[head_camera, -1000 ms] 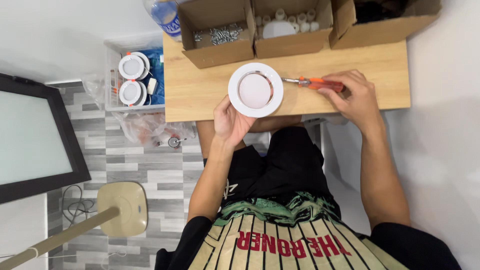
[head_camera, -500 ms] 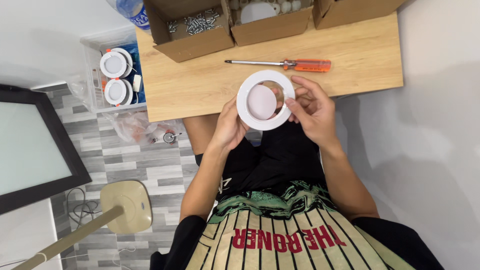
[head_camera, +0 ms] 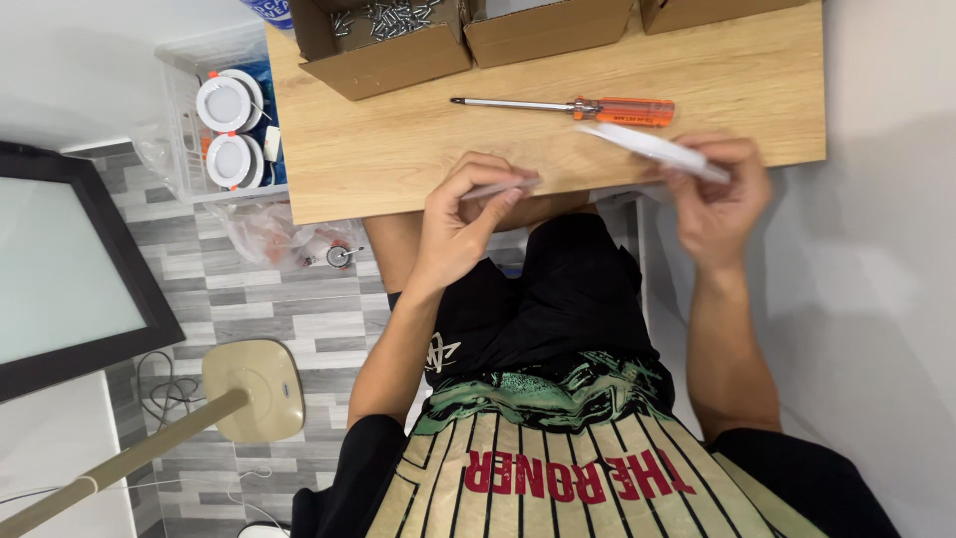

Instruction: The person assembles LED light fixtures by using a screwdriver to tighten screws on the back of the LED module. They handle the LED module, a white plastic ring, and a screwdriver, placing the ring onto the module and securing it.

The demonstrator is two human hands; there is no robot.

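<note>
My left hand (head_camera: 463, 224) pinches a thin, pale round disc (head_camera: 503, 186), seen edge-on, over the front edge of the wooden table (head_camera: 398, 149). My right hand (head_camera: 722, 199) holds a white round lamp ring (head_camera: 647, 146), tilted and also seen nearly edge-on, above the table's right front. The two parts are held apart from each other. An orange-handled screwdriver (head_camera: 573, 107) lies flat on the table just beyond both hands, its tip pointing left.
Open cardboard boxes stand along the table's far edge; the left box (head_camera: 383, 45) holds several metal screws. A clear plastic bin (head_camera: 214, 130) left of the table holds two white round lamps. A dark-framed panel (head_camera: 60, 269) and a lamp stand (head_camera: 249, 389) sit on the tiled floor.
The right hand put down the screwdriver and joined the left on the white lamp. Now the lamp is split: left hand holds the inner disc, right hand the ring, moved rightwards.
</note>
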